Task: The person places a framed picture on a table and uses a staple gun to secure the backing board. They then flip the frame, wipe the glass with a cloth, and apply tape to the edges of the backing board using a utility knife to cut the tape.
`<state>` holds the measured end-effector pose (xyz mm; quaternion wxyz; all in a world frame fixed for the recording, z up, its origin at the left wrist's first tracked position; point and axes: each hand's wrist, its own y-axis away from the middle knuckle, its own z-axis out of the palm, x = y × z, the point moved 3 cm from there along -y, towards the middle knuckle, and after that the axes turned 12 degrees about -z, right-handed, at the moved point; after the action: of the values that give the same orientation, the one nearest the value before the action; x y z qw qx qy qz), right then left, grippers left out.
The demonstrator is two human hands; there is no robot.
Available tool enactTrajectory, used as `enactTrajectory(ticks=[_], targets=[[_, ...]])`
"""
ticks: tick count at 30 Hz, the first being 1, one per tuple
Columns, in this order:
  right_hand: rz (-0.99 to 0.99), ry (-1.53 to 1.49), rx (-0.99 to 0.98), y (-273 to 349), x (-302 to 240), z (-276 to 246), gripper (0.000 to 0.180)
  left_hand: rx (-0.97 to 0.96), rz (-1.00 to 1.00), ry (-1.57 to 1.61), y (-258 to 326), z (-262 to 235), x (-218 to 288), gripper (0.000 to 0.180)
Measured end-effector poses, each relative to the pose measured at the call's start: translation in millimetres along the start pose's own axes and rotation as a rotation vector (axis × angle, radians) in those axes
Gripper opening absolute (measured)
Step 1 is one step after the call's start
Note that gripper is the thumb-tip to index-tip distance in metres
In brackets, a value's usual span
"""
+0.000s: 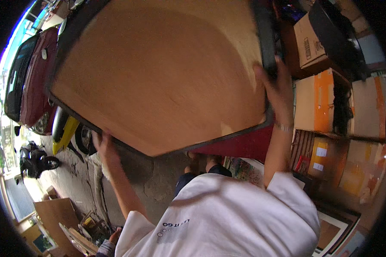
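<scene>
One framed board point(158, 77), two hands, one red car point(30, 81), one scooter point(34, 158).

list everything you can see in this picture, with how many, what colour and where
framed board: one, brown backing with dark frame, held up across the upper middle
cardboard boxes: several, brown and orange, stacked at right
car: one, dark red, upper left
scooter: one, black, on the ground at left
yellow vehicle: one, partly hidden beside the car
framed pictures: a few, leaning at lower right
flat cardboard sheet: one, brown, lower left
white shirt: one, bottom centre
left hand: grip on the board's lower edge
right hand: grip on the board's right edge
</scene>
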<state>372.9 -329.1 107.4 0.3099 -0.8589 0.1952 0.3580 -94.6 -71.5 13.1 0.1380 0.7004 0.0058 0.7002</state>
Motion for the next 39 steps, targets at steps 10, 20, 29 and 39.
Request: enactTrajectory(ticks=[10, 20, 29, 39], targets=[[1.257, -0.986, 0.520, 376, 11, 157, 0.022, -0.869, 0.660, -0.885, -112, 322, 116, 0.061], [1.655, -0.688, 0.213, 520, 46, 233, 0.047, -1.165, 0.566, -1.023, -74, 514, -184, 0.060], [1.782, -1.477, 0.616, 483, 70, 245, 0.061, -0.950, 0.614, -1.039, -133, 507, -261, 0.051], [0.902, -0.754, -1.191, 339, 76, 166, 0.039, -0.609, 0.469, -1.051, -122, 466, -256, 0.044]])
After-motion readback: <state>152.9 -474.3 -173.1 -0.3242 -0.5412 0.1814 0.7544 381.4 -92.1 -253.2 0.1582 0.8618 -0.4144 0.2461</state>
